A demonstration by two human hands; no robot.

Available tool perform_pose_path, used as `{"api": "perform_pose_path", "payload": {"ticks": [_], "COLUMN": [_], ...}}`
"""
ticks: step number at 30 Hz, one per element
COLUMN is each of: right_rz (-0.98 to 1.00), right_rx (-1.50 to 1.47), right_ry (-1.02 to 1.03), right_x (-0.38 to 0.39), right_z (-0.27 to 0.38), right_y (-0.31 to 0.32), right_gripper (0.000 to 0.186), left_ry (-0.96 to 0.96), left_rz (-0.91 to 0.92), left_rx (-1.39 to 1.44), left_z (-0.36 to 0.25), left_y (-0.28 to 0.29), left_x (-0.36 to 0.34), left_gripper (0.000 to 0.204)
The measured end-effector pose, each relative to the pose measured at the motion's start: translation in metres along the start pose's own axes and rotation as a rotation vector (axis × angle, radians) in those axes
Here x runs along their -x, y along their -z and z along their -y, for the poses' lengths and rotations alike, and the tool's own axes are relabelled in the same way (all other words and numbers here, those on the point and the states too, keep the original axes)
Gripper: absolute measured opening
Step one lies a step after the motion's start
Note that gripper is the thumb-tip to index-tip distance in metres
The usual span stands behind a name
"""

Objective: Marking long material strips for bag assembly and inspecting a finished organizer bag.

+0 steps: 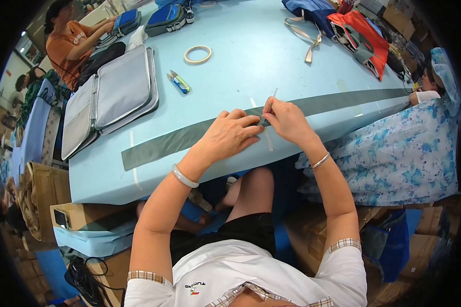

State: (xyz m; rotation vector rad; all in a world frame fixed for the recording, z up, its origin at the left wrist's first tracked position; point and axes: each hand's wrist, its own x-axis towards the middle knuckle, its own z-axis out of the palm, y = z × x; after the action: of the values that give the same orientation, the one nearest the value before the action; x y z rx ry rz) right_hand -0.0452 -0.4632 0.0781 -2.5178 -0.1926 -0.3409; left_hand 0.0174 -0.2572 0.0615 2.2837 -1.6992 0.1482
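A long dark grey-green fabric strip (164, 142) lies along the near edge of the light blue table (235, 56). My left hand (232, 134) rests on it with fingers bent and apart, its tips close to my right hand. Pinched in my right hand (288, 118) is a thin pale stick-like tool (275, 92), its upper end standing above my fingers. The lower end is hidden, so I cannot tell its kind. Both hands meet at the middle of the strip. Short white marks (133, 148) cross the tabletop under and beside it.
Thread snips (179, 82) and a tape roll (197, 54) lie beyond the strip. An opened grey case (125, 92) sits at left. Orange (366, 41) and blue bags lie at far right. One person (69, 46) works at far left, another in blue floral cloth (389, 148) at right.
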Motion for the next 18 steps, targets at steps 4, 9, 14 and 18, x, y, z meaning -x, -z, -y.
{"api": "perform_pose_path", "payload": {"ticks": [4,9,14,18], "right_rz": [-0.011,-0.007,0.084,0.068], "right_rx": [0.069,0.065,0.096,0.058], "right_ry": [0.013,0.033,0.052,0.012], "right_x": [0.0,0.0005,0.0001,-0.0002], "right_z": [-0.0002,-0.0027,-0.003,-0.0017], "right_y": [-0.002,-0.0022,0.001,0.0004], "right_gripper": [0.01,0.009,0.009,0.009], "left_ry": [-0.013,0.006,0.002,0.011], "left_rz": [0.001,0.011,0.001,0.01], "left_rx": [0.007,0.004,0.001,0.005], "left_z": [0.0002,0.0005,0.0002,0.0], "left_y": [-0.0001,-0.0009,-0.0008,-0.0013], "left_x": [-0.0004,-0.0008,-0.0007,-0.0007], "left_gripper": [0.03,0.03,0.03,0.03]}}
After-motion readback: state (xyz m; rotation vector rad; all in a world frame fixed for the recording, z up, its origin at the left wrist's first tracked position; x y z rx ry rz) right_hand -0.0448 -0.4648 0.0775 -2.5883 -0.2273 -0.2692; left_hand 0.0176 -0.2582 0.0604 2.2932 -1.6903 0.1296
